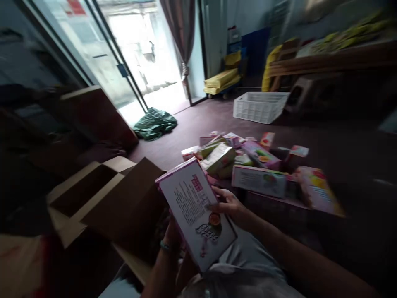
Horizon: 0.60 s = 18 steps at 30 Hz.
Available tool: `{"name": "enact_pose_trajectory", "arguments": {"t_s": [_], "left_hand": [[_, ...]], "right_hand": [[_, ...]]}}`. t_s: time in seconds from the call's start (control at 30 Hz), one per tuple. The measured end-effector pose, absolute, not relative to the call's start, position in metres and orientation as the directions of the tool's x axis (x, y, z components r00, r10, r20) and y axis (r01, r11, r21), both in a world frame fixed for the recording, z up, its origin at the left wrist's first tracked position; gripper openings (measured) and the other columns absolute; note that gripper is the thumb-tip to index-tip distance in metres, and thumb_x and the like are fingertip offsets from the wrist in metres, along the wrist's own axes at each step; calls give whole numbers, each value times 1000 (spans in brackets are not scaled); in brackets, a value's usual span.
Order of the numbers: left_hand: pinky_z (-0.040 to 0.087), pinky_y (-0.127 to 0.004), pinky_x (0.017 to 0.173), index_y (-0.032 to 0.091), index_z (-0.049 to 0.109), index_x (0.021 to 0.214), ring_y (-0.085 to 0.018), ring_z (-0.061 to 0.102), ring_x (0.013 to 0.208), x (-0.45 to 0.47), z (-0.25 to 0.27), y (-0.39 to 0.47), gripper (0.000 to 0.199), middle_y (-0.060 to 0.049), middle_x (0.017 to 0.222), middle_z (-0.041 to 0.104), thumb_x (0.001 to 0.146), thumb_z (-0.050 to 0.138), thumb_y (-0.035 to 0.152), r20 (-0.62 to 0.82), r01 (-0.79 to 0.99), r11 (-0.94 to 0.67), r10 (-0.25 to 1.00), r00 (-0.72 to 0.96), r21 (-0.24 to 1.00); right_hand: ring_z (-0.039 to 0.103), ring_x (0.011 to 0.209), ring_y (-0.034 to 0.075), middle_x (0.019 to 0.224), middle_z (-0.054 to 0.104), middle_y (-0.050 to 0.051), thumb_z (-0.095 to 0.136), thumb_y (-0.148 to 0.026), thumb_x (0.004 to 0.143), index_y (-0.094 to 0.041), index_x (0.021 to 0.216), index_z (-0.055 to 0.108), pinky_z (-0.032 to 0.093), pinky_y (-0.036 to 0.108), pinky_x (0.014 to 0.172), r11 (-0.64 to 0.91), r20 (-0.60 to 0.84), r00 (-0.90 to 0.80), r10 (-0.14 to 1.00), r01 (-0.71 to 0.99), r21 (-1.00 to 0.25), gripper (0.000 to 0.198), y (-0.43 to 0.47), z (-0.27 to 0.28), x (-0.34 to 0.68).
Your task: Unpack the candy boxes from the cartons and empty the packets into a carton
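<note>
A flat white carton (186, 207) with pink edges, printed text and a cut-fruit picture is held tilted above my lap. My right hand (228, 205) grips its right edge, thumb on the printed face. Along the lower left side, my left hand (172, 234) supports it, with most of its fingers hidden behind the carton. To the left stands a brown cardboard box (124, 203) with its flaps raised; its inside is dark. Beyond my right hand lies a jumbled pile of printed cartons, among them a purple carton (259, 155) and a green carton (218, 157).
A white plastic crate (260, 107) sits on the floor farther back, near a stool (313, 93). Green crumpled sheeting (156, 123) lies by the glass door. Yellow sacks (221, 80) rest on a low trolley. Another opened cardboard box (85, 194) is at the left.
</note>
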<state>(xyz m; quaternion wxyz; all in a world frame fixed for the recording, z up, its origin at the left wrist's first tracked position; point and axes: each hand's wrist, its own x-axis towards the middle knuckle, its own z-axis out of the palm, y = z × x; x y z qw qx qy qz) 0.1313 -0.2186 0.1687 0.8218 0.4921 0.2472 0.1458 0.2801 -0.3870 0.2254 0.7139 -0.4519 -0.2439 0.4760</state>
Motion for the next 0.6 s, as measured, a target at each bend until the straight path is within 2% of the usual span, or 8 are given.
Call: {"name": "enact_pose_trajectory", "arguments": {"t_s": [0.03,0.1,0.17,0.27,0.33,0.47,0.53,0.6], "left_hand": [[43,-54,101,23,74,98,-40,45,130,120,169,-214,86,-13,112,70,57,45,92,-273,-25,497,518,810,868],[40,-50,105,23,75,94,-39,44,131,96,168,-205,83,-11,111,70,56,48,92,-313,-106,585,569,760,804],[39,-46,107,24,75,97,-37,45,131,74,162,-197,73,-9,111,71,60,57,84,-363,-189,638,628,688,746],[42,-44,104,23,73,102,-35,50,125,51,146,-186,65,-8,106,72,63,64,74,-403,-278,615,732,549,738],[45,-45,100,22,72,105,-35,55,120,43,138,-181,62,-8,102,73,65,65,69,-428,-313,623,748,507,717],[50,-45,92,16,72,106,-36,62,109,42,143,-175,59,-11,101,73,66,72,59,-433,-297,639,728,531,710],[51,-43,89,15,70,111,-35,65,104,46,151,-173,57,-11,104,73,67,75,51,-393,-283,602,743,542,746],[52,-42,87,15,69,113,-33,67,100,48,156,-169,54,-11,106,73,69,76,46,-357,-277,554,770,529,785]], "right_hand": [[67,94,24,108,71,6,76,-30,72,-23,132,56,52,40,86,127,-73,345,936,-523,-843,64,-362,218,268],[67,93,23,106,71,7,73,-35,77,-20,125,60,52,39,86,97,-62,247,967,-584,-806,52,-324,204,247],[68,91,22,104,71,8,74,-38,77,-18,118,64,52,38,85,83,-61,223,973,-582,-809,46,-299,194,235],[68,88,21,100,71,8,78,-39,73,-16,107,65,53,36,82,11,-107,173,979,-570,-822,43,-277,187,231],[67,87,21,99,71,8,79,-41,71,-16,105,64,53,36,83,-77,-154,83,985,-584,-808,45,-265,186,230],[68,84,22,97,70,10,77,-46,72,-14,107,63,53,36,79,-225,-212,-89,973,-554,-801,49,-243,172,224],[67,83,23,94,70,11,72,-54,74,-14,104,64,53,37,77,-236,-252,-30,967,-471,-850,51,-235,157,221],[65,88,25,97,68,11,64,-61,77,-16,105,63,51,40,80,-168,-233,231,945,-270,-948,53,-230,142,219]]}}
